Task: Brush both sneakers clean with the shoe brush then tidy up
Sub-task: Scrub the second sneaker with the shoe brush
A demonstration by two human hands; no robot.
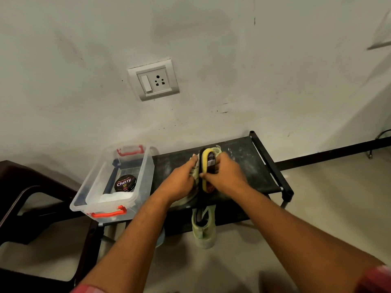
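The pale green fabric sneaker [196,166] lies on the dusty black fabric-topped rack, the worktop [249,166] here, with the left hand [182,182] curled over its near side. That grip looks meant to brace the shoe so it does not slide under the strokes. The right hand [224,176] is wrapped round the shoe brush with a yellow and black back [208,166], thumb on the near edge and fingers over the far one. It holds the brush lengthwise along the top of the sneaker, so its bristle face should be pressed down against the upper. The second pale green sneaker [204,229] stands toe-down against the front edge of the rack below the hands, near enough to be swapped in. Whether it has been brushed cannot be told. At the left end of the worktop sits an open clear plastic box with red handles [101,208], holding a round black polish tin [125,183] and a white cloth [116,196]. It is probably where the brush belongs once the tidying starts. Both hands cover most of the held sneaker, so its toe, laces and any dirt are hidden, as are the bristles themselves. A dark brown plastic chair [31,187] is cut off at the left edge.
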